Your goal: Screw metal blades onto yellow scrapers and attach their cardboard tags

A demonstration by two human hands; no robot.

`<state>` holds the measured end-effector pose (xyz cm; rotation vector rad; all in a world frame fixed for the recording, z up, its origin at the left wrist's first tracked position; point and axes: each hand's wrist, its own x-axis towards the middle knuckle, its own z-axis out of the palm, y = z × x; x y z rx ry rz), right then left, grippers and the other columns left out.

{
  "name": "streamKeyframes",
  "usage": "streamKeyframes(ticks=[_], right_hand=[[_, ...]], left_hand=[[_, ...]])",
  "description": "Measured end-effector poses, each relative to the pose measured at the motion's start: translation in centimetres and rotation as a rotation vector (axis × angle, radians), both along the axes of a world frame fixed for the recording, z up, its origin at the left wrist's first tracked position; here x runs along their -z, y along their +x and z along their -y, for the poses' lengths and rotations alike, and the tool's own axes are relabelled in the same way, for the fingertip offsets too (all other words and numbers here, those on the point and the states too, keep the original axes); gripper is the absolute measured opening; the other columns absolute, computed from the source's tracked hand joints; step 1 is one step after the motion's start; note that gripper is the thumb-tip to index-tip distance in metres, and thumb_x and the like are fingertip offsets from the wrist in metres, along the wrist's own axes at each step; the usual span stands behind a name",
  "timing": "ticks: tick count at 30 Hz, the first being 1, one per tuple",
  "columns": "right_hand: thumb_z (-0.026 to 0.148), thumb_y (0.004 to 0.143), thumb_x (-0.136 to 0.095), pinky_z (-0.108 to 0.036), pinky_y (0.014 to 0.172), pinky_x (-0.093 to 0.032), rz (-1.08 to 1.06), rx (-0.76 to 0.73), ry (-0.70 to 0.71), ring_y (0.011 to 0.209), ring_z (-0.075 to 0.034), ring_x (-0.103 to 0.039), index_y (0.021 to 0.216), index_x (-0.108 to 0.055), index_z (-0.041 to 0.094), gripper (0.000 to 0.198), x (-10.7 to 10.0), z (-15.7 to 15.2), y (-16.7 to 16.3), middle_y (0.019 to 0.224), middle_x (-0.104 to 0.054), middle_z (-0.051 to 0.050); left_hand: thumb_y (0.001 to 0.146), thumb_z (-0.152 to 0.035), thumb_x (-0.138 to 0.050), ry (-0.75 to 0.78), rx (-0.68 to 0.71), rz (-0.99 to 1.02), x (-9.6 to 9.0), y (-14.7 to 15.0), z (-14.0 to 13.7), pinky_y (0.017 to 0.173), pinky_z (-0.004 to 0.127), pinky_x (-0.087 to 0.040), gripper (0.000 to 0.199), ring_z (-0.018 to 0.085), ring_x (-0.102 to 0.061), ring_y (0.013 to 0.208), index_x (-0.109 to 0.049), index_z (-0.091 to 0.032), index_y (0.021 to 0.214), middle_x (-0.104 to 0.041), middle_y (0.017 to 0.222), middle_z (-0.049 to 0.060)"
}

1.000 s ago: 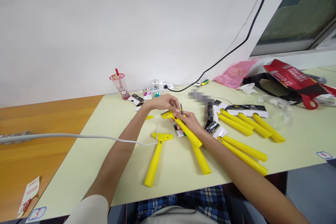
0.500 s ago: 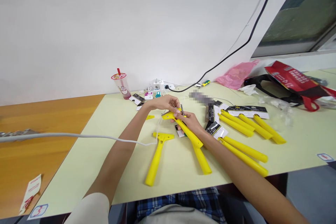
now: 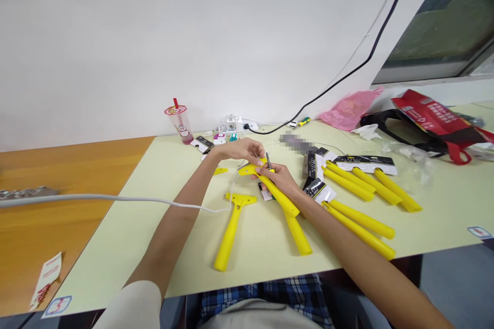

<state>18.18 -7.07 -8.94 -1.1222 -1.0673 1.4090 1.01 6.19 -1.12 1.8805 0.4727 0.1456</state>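
Note:
My right hand (image 3: 278,177) is closed around a yellow scraper (image 3: 281,196), near its head, with the handle slanting down toward me. A slim dark metal piece (image 3: 268,159) stands up at the head, beside my right fingers. Over that head, my left hand (image 3: 245,150) is bent down with thumb and fingers pinched together; what lies between them is too small to make out. Beneath the held scraper, another yellow handle (image 3: 299,236) rests on the table. To the left lies a yellow scraper with a T-shaped head (image 3: 232,231).
Several yellow handles (image 3: 365,221) and black-and-white packages (image 3: 365,162) lie at the right. A cup with a straw (image 3: 180,126) stands near the wall by a power strip (image 3: 231,123). A grey cable (image 3: 116,197) crosses in front of my left arm. A red bag (image 3: 432,118) sits far right.
The view has shifted very slightly. Both hands and the scraper keep nearly the same pose.

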Motion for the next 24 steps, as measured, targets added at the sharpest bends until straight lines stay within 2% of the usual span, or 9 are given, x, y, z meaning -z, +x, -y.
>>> streamKeyframes(ticks=[5, 16, 24], right_hand=[[0.050, 0.067, -0.100, -0.022, 0.034, -0.051, -0.001, -0.003, 0.005, 0.044, -0.012, -0.064, 0.083, -0.071, 0.019, 0.045, 0.13, -0.05, 0.00, 0.091, -0.085, -0.007], [0.052, 0.067, -0.100, -0.022, 0.036, -0.052, 0.001, -0.011, 0.003, 0.044, -0.012, -0.064, 0.083, -0.068, 0.020, 0.047, 0.28, -0.21, 0.16, 0.091, -0.085, -0.006], [0.049, 0.070, -0.097, -0.022, 0.036, -0.052, -0.004, 0.000, 0.007, 0.045, -0.012, -0.065, 0.086, -0.069, 0.019, 0.044, 0.27, -0.11, 0.14, 0.092, -0.085, -0.006]], left_hand=[[0.065, -0.035, -0.102, -0.009, 0.016, 0.012, 0.31, -0.13, -0.30, 0.082, 0.035, -0.054, 0.044, 0.019, -0.071, 0.088, -0.073, -0.018, 0.093, -0.076, 0.097, 0.005], [0.068, -0.037, -0.099, -0.001, -0.003, -0.006, 0.42, 0.05, -0.27, 0.084, 0.036, -0.052, 0.043, 0.020, -0.069, 0.091, -0.073, -0.018, 0.096, -0.076, 0.100, 0.007], [0.076, -0.035, -0.094, 0.012, 0.015, 0.001, 0.14, 0.09, 0.00, 0.087, 0.037, -0.052, 0.036, 0.020, -0.069, 0.093, -0.072, -0.018, 0.100, -0.076, 0.103, 0.007]])
